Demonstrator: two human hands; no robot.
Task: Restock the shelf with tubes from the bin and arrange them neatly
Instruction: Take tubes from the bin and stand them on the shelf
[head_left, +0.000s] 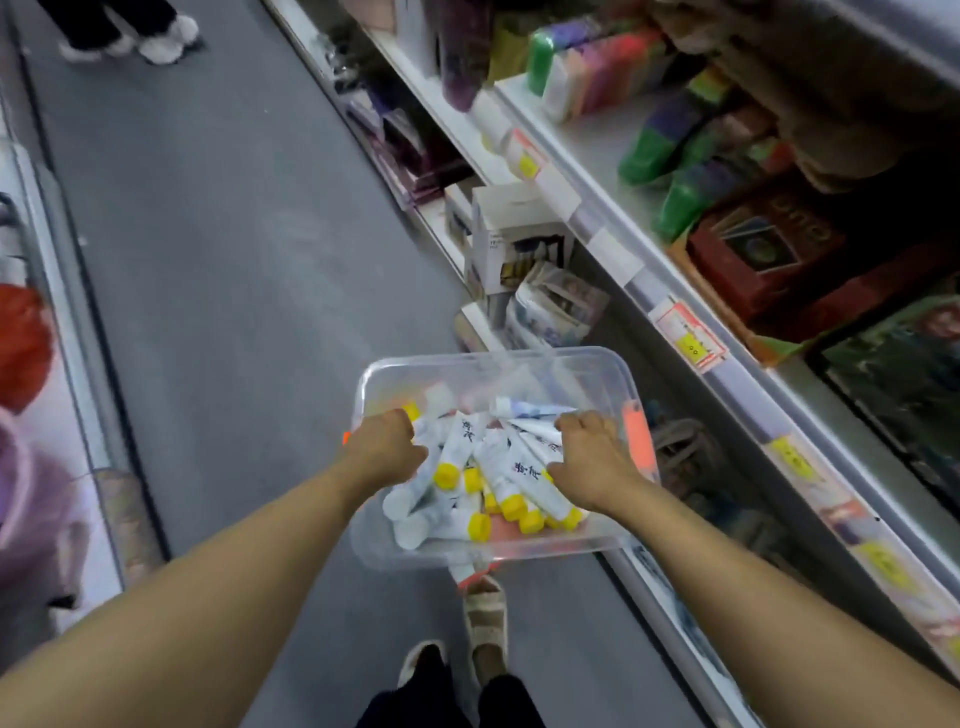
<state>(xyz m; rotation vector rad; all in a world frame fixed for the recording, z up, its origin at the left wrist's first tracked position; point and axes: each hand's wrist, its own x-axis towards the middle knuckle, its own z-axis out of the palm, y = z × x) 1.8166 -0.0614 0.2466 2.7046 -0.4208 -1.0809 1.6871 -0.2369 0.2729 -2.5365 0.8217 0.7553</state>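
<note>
A clear plastic bin (587, 364) with orange clip handles sits low in front of me above the grey aisle floor. Inside lie several white tubes with yellow caps (506, 475), piled loosely. My left hand (387, 447) is curled over the bin's left rim, fingers reaching in among the tubes. My right hand (589, 452) is inside the bin at its right side, fingers closed down on the tubes. The shelf (670, 291) runs along my right.
The right-hand shelving holds coloured sponge packs (597, 67), a red box (769, 249) and price tags on its edge. White boxes (511, 236) stand on a lower level. Another person's white shoes (156, 39) are far up the aisle. My feet (467, 634) are below the bin.
</note>
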